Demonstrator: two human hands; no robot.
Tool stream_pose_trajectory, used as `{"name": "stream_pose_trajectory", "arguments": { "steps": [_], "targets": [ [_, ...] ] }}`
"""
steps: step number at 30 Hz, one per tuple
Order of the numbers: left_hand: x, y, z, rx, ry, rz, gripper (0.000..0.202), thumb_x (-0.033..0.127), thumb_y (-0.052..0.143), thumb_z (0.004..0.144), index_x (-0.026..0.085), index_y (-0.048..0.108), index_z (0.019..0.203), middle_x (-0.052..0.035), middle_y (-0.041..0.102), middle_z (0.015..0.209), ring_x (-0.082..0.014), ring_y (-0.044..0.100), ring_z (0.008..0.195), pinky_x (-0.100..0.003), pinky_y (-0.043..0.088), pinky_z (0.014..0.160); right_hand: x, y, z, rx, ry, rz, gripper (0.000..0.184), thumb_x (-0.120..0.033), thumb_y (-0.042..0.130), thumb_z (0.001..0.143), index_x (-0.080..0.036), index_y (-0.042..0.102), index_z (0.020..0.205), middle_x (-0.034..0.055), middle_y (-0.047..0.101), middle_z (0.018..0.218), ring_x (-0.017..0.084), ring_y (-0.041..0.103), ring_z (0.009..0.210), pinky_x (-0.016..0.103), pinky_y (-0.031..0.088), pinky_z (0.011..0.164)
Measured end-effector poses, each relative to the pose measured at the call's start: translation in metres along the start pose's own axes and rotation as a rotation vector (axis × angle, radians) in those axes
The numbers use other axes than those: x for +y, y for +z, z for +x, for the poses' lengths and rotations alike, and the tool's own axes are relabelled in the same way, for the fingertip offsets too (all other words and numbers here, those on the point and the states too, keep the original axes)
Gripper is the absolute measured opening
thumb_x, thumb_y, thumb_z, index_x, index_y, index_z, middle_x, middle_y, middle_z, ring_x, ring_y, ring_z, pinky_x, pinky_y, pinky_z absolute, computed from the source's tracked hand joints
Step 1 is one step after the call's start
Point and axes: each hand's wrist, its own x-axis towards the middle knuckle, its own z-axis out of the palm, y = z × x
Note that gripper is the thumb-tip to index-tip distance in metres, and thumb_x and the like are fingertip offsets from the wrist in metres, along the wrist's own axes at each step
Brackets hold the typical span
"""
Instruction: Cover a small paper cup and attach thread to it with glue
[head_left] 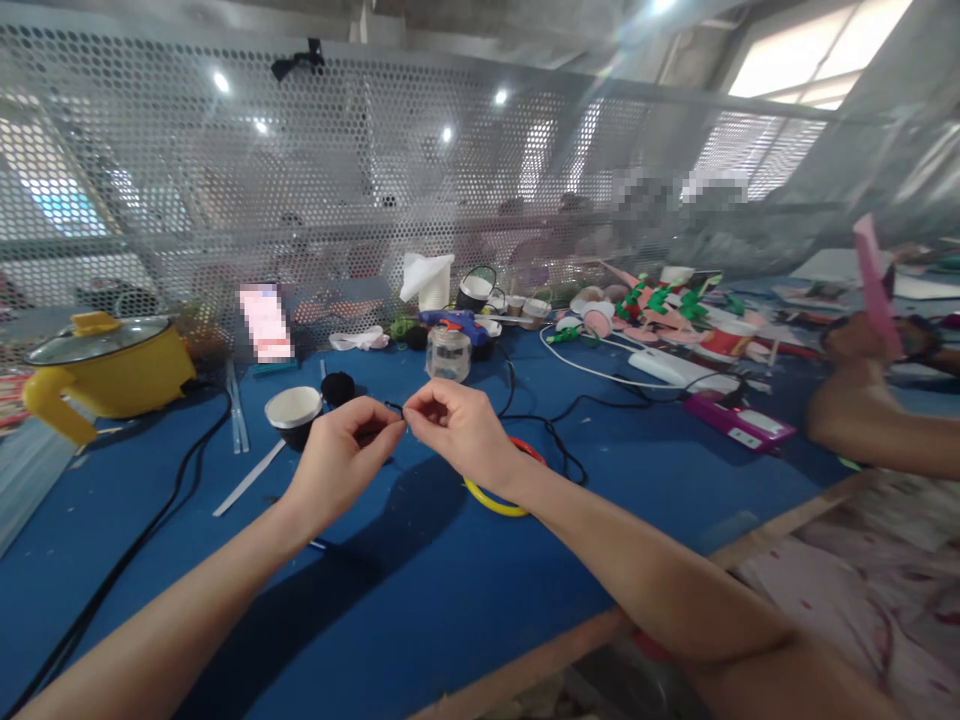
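Observation:
My left hand (346, 452) and my right hand (459, 432) meet above the blue table, fingertips pinched close together. A thin black strand (394, 406) shows between them; most of it is hidden by the fingers. Just left of my left hand stands a small cup (295, 408) with a white rim and a black-covered side. A black ball (338, 387), maybe yarn, lies behind that hand. Beyond my right hand is a clear glass jar (448, 355) with a blue glue gun (453, 324) at its top. Under my right wrist lies a red and yellow ring (499, 503).
At left is a yellow electric pot (112, 375) with a glass lid; glue sticks (238, 408) and a white strip (249, 478) lie nearby. Black cables (131, 560) cross the table (420, 590). A purple power strip (739, 420) lies right, near another person's arm (877, 420). Perforated metal (315, 200) stands behind.

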Motion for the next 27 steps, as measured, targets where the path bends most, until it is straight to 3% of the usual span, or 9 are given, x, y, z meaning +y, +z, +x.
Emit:
{"name": "stream_pose_trajectory", "arguments": {
  "steps": [3, 6, 9, 13, 15, 19, 21, 24, 27],
  "targets": [
    [0.005, -0.006, -0.001, 0.058, 0.26, 0.331, 0.013, 0.017, 0.048, 0.074, 0.015, 0.058, 0.066, -0.0015, 0.055, 0.065, -0.01, 0.049, 0.058, -0.021, 0.038, 0.054, 0.001, -0.001, -0.001, -0.047, -0.123, -0.152, 0.008, -0.013, 0.05, 0.071, -0.016, 0.053, 0.064, -0.0012, 0.049, 0.061, 0.009, 0.045, 0.056, 0.021, 0.038, 0.054],
    [0.008, -0.018, 0.002, 0.018, 0.381, 0.491, 0.017, 0.017, 0.045, 0.076, 0.015, 0.06, 0.069, -0.003, 0.056, 0.068, -0.0116, 0.05, 0.062, -0.022, 0.038, 0.057, -0.003, -0.002, -0.002, -0.155, -0.222, -0.199, 0.011, -0.006, 0.048, 0.068, -0.015, 0.052, 0.063, -0.0014, 0.048, 0.061, 0.008, 0.043, 0.057, 0.022, 0.037, 0.056],
    [0.006, -0.031, 0.009, -0.129, 0.3, 0.407, 0.016, 0.022, 0.048, 0.075, 0.016, 0.061, 0.068, -0.0026, 0.057, 0.07, -0.0116, 0.051, 0.062, -0.022, 0.039, 0.059, -0.01, -0.004, -0.003, -0.266, -0.207, -0.109, 0.011, -0.006, 0.049, 0.068, -0.015, 0.051, 0.062, -0.0018, 0.048, 0.061, 0.007, 0.043, 0.055, 0.021, 0.038, 0.055],
    [-0.004, -0.043, 0.017, -0.366, 0.018, 0.081, 0.017, 0.032, 0.053, 0.071, 0.017, 0.061, 0.068, 0.0, 0.058, 0.064, -0.0115, 0.051, 0.06, -0.021, 0.039, 0.056, -0.015, -0.005, -0.005, -0.312, 0.007, 0.188, 0.003, -0.017, 0.053, 0.071, -0.016, 0.054, 0.068, -0.002, 0.051, 0.063, 0.006, 0.045, 0.053, 0.019, 0.038, 0.05],
    [-0.008, -0.041, 0.018, -0.401, -0.053, -0.078, 0.016, 0.031, 0.055, 0.069, 0.016, 0.059, 0.065, 0.0019, 0.054, 0.057, -0.0093, 0.047, 0.054, -0.02, 0.037, 0.052, -0.013, -0.004, -0.005, -0.28, 0.095, 0.286, 0.005, -0.02, 0.054, 0.071, -0.016, 0.054, 0.07, -0.0028, 0.05, 0.06, 0.006, 0.044, 0.051, 0.019, 0.038, 0.047],
    [-0.008, -0.021, 0.012, -0.226, -0.105, -0.218, 0.018, 0.032, 0.054, 0.07, 0.015, 0.056, 0.065, 0.0031, 0.052, 0.056, -0.0069, 0.043, 0.05, -0.018, 0.034, 0.047, -0.007, -0.002, -0.002, -0.121, 0.156, 0.266, 0.007, -0.022, 0.054, 0.071, -0.015, 0.053, 0.07, -0.003, 0.05, 0.056, 0.006, 0.044, 0.048, 0.02, 0.038, 0.045],
    [-0.006, -0.011, 0.008, -0.142, -0.071, -0.158, 0.017, 0.029, 0.053, 0.071, 0.014, 0.056, 0.065, 0.0018, 0.053, 0.058, -0.0077, 0.045, 0.052, -0.019, 0.036, 0.049, -0.004, 0.0, -0.001, -0.051, 0.126, 0.183, 0.005, -0.02, 0.054, 0.071, -0.015, 0.053, 0.069, -0.0023, 0.051, 0.057, 0.007, 0.046, 0.05, 0.02, 0.038, 0.047],
    [-0.001, -0.004, 0.002, 0.001, 0.123, 0.137, 0.013, 0.022, 0.05, 0.074, 0.013, 0.058, 0.066, -0.0006, 0.054, 0.061, -0.0092, 0.047, 0.055, -0.02, 0.036, 0.05, -0.001, 0.0, 0.0, -0.03, 0.003, -0.011, 0.003, -0.015, 0.052, 0.071, -0.016, 0.054, 0.068, -0.0011, 0.052, 0.061, 0.008, 0.047, 0.055, 0.021, 0.039, 0.05],
    [0.003, -0.008, 0.001, 0.045, 0.36, 0.452, 0.018, 0.018, 0.046, 0.077, 0.014, 0.061, 0.069, -0.004, 0.056, 0.067, -0.0119, 0.049, 0.059, -0.023, 0.037, 0.055, 0.0, -0.001, -0.001, -0.092, -0.123, -0.174, 0.007, -0.01, 0.05, 0.07, -0.015, 0.053, 0.065, -0.0008, 0.05, 0.062, 0.009, 0.046, 0.057, 0.022, 0.038, 0.054]
  ]
}}
